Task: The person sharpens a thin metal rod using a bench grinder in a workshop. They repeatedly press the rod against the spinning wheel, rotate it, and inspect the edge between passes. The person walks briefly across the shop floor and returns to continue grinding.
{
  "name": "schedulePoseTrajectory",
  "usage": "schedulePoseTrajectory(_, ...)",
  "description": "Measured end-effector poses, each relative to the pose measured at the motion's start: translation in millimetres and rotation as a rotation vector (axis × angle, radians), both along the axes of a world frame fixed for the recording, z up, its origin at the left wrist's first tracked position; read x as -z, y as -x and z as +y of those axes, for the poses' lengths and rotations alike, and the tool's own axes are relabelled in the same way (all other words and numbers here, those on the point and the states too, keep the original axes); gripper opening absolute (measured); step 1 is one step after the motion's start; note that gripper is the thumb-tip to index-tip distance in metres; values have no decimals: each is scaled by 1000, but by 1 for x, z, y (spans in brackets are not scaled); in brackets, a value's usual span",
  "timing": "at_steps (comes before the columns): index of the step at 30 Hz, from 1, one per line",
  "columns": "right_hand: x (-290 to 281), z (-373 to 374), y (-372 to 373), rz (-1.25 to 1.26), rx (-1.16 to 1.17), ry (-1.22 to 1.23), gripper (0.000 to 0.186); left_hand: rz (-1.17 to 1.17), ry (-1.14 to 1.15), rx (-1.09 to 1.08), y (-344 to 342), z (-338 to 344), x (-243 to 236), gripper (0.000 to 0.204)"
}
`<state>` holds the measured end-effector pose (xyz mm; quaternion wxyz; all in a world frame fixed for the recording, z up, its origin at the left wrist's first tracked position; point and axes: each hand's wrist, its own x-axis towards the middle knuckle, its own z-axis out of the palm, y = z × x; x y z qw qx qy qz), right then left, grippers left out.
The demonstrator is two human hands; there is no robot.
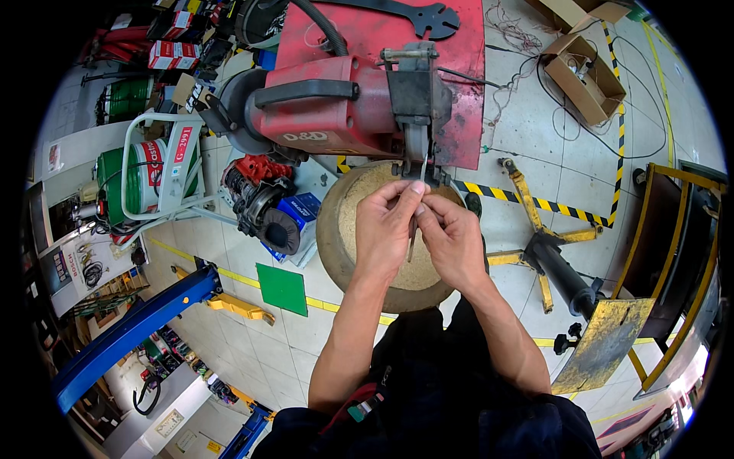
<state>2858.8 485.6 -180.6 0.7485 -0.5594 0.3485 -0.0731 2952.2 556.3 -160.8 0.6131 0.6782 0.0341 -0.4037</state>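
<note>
A red bench grinder [325, 115] with a black handle stands on a red-topped bench [462, 115]. Both of my hands hold a thin metal rod [412, 245] that points away from me. Its far tip is at the grinder's right-hand wheel [417, 143]; whether it touches cannot be made out. My left hand [382, 229] pinches the rod between thumb and fingers near that tip. Close beside it, my right hand [455, 239] grips the rod with bent fingers. The rod's near end hangs out below, between my hands. Its exact kind is unclear.
Below the hands is a round tub [332, 218] with a tan, grainy fill. A yellow-legged stand [535, 229] is at right, beside striped floor tape. Left of the tub lie a dark machine part [256, 191] and a blue box [298, 210]. Cables and a cardboard box [585, 80] lie far right.
</note>
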Motion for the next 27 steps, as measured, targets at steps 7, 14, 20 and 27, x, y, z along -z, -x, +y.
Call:
schedulePoseTrajectory(7,3,6,-2,-70,48,52,19,10,2,4,-2,1,0,20)
schedulePoseTrajectory(14,-3,6,-4,-15,28,114,21,27,29,1,-3,2,3,21)
schedulePoseTrajectory(20,-4,6,-4,27,29,150,22,28,21,31,-5,6,8,23)
schedulePoseTrajectory(27,-4,6,-4,59,13,165,22,48,37,10,-4,3,8,23)
